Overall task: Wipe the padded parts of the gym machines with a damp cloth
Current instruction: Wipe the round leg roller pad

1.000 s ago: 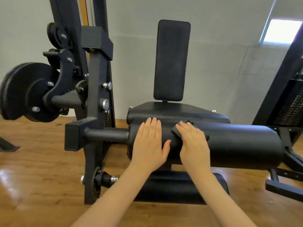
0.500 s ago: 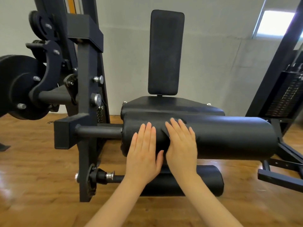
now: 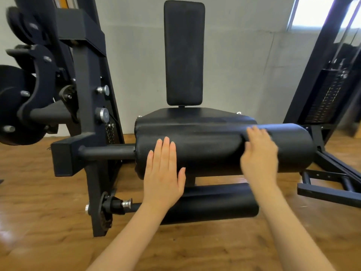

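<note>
- The large black padded cylindrical roller (image 3: 214,149) runs across the middle of the frame, mounted on a black steel bar (image 3: 108,152) that comes out of the machine's dark upright frame (image 3: 86,114) at the left.
- The left hand (image 3: 163,173) lies flat on the left part of this roller, fingers straight and close together, thumb out to the right; it holds nothing.
- The right hand (image 3: 259,155) is blurred and rests on the right part of the roller, fingers spread loosely over its top.
- The dark cloth (image 3: 245,136) shows only as a dark fold just left of the right hand's fingers, hard to tell from the padding; whether the fingers curl round it cannot be told.
- Behind the roller sit the black padded seat (image 3: 195,116) and the tall black upright back pad (image 3: 183,51), top centre.
- A smaller black padded roller (image 3: 214,202) lies lower, below the large one, above the glossy wooden floor (image 3: 39,212).
</note>
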{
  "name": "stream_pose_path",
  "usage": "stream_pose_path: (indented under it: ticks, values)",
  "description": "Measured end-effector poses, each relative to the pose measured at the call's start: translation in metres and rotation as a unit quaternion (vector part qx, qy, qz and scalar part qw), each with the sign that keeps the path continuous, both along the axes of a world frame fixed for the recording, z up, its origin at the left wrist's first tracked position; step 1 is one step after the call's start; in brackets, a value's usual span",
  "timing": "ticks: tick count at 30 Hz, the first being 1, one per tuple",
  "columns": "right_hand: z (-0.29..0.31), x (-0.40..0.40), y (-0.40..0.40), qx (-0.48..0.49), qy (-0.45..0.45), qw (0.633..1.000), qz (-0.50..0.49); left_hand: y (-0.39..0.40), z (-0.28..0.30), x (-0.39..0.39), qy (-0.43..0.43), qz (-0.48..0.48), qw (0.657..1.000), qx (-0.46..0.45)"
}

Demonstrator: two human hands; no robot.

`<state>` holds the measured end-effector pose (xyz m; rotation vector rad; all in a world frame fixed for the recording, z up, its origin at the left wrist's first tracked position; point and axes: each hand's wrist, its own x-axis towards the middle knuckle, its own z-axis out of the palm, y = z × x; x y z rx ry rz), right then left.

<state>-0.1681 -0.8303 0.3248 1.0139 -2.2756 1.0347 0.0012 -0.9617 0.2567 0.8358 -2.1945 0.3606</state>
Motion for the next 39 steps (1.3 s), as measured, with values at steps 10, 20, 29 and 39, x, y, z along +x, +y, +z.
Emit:
stream_pose_path:
  ticks: [10,20,29,39]
  values:
    - [0.004,0.011,-0.023,0.104,0.135,0.974,0.151,0.002,0.004,0.007,-0.028,0.004,1.0,-0.001]
    - [0.008,-0.081,0.042,-0.014,0.025,0.997,-0.067,0.014,0.021,0.005,-0.041,0.012,0.998,0.036]
    - [-0.001,-0.009,-0.014,0.007,0.093,0.994,0.049,0.001,0.039,-0.02,-0.03,0.012,0.998,0.049]
    - [-0.05,0.012,0.002,-0.064,0.075,0.994,0.041,0.019,-0.005,-0.003,-0.05,0.0,0.999,-0.017]
